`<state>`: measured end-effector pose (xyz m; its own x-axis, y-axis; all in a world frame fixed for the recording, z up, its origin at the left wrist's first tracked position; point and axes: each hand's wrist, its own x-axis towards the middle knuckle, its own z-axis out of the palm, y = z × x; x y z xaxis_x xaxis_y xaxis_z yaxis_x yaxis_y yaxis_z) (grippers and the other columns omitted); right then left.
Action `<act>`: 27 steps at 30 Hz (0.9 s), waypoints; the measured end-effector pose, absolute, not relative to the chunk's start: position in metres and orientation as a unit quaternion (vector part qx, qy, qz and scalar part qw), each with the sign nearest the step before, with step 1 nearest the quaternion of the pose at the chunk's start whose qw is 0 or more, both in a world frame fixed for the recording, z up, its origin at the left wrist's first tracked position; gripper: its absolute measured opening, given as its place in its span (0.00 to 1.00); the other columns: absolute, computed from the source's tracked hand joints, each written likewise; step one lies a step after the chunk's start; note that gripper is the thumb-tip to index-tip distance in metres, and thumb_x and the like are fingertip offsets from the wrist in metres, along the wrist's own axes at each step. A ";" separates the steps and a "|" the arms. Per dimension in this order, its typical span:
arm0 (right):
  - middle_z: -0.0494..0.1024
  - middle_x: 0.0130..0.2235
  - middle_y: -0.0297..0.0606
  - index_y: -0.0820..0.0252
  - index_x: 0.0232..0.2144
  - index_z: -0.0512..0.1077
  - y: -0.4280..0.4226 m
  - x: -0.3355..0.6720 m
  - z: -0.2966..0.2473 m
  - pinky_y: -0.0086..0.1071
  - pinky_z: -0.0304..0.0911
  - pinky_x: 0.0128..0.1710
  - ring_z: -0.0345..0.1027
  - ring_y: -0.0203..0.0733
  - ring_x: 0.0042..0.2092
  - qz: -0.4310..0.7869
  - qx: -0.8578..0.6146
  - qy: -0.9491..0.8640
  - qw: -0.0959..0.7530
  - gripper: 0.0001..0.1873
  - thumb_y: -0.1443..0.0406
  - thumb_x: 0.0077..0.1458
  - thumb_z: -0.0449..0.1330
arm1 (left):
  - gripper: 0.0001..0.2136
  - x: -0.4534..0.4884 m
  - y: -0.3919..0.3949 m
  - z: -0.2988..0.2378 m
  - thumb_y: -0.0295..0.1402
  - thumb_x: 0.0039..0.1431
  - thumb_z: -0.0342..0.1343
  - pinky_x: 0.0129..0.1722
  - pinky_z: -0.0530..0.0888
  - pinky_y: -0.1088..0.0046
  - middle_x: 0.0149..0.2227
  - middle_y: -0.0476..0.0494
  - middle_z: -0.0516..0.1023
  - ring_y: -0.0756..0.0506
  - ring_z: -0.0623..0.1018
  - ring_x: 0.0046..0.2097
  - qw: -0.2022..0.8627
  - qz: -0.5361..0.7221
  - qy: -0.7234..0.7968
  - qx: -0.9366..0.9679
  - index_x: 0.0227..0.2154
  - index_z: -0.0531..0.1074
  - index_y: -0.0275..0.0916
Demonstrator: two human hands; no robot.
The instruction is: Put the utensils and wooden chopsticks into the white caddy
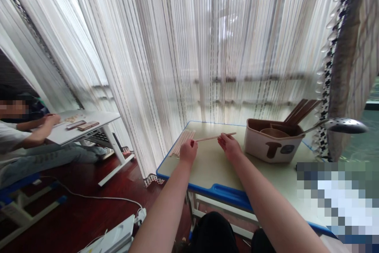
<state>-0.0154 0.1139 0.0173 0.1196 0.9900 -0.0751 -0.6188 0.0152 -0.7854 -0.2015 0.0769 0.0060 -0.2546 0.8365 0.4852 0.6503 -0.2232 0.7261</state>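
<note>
Forearms (168, 199) – chopsticks (207, 138) btwn L/R grips (188, 150) (228, 145)

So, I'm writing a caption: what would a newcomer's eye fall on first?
Probably the sheer striped curtain filling the background, then the shiny perforated skimmer jutting from the utensil caddy on the right of the desk. Mid-desk, a slim chopstick, perhaps a pair, spans the left grip and right grip.

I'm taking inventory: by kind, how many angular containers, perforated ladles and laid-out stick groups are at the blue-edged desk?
Beige-and-brown angular container: 1
Silver perforated metal ladle: 1
Side-by-side group of thin pale wooden sticks: 1 (single sticks too fine to count)
Total: 3
</note>
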 end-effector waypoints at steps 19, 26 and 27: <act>0.77 0.32 0.38 0.61 0.32 0.75 0.089 -0.009 0.053 0.27 0.62 0.30 0.67 0.36 0.32 0.405 -0.388 -0.448 0.696 0.15 0.58 0.42 0.62 | 0.11 -0.140 0.067 0.013 0.29 0.55 0.45 0.33 0.67 0.67 0.32 0.32 0.75 0.40 0.76 0.33 -0.053 0.233 0.619 0.748 0.30 0.74 0.33; 0.78 0.33 0.38 0.60 0.29 0.76 0.063 0.049 0.139 0.30 0.63 0.35 0.68 0.37 0.34 0.346 -0.320 -0.610 0.637 0.11 0.60 0.41 0.64 | 0.10 -0.116 0.051 0.043 0.35 0.56 0.47 0.33 0.67 0.71 0.31 0.43 0.75 0.46 0.74 0.32 -0.071 0.365 0.538 0.756 0.31 0.73 0.39; 0.78 0.34 0.38 0.59 0.29 0.76 0.060 0.060 0.150 0.31 0.63 0.36 0.69 0.37 0.34 0.342 -0.313 -0.606 0.647 0.11 0.60 0.41 0.64 | 0.09 -0.107 0.051 0.050 0.35 0.55 0.49 0.33 0.68 0.71 0.31 0.43 0.75 0.46 0.73 0.31 -0.065 0.387 0.532 0.751 0.33 0.73 0.39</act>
